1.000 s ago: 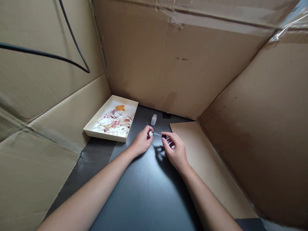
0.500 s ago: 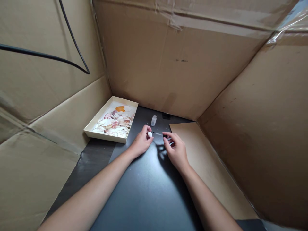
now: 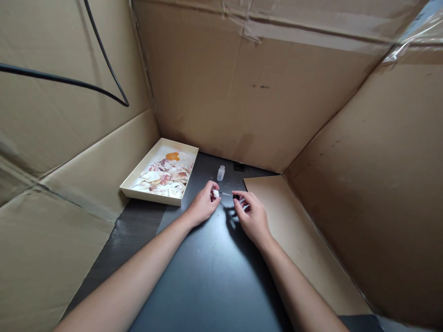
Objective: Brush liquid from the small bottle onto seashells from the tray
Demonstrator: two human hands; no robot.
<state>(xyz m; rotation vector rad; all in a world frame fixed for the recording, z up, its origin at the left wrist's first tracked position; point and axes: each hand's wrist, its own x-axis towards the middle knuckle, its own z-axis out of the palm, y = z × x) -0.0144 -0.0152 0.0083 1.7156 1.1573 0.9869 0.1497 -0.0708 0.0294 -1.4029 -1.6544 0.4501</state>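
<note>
Between the fingertips of my left hand (image 3: 205, 203) is a small white piece (image 3: 216, 193), perhaps a shell. My right hand (image 3: 252, 213) pinches the black cap (image 3: 236, 197) of a thin brush applicator, whose pale stem (image 3: 226, 193) points left toward the white piece. A narrow gap shows between the stem's tip and the piece, though the tip is faint. Just beyond my hands, a small translucent bottle (image 3: 220, 174) stands upright and uncapped on the dark table (image 3: 200, 286).
At the back left lies a cream tray (image 3: 152, 197) holding several shells and an orange piece (image 3: 172, 156). A flat cardboard sheet (image 3: 294, 221) covers the table's right side. Cardboard walls (image 3: 221, 92) surround the table, and a black cable (image 3: 69, 81) hangs at the upper left.
My right hand has shifted slightly left with the applicator, bringing its stem nearer the white piece. The white piece has turned a little in my left fingers.
</note>
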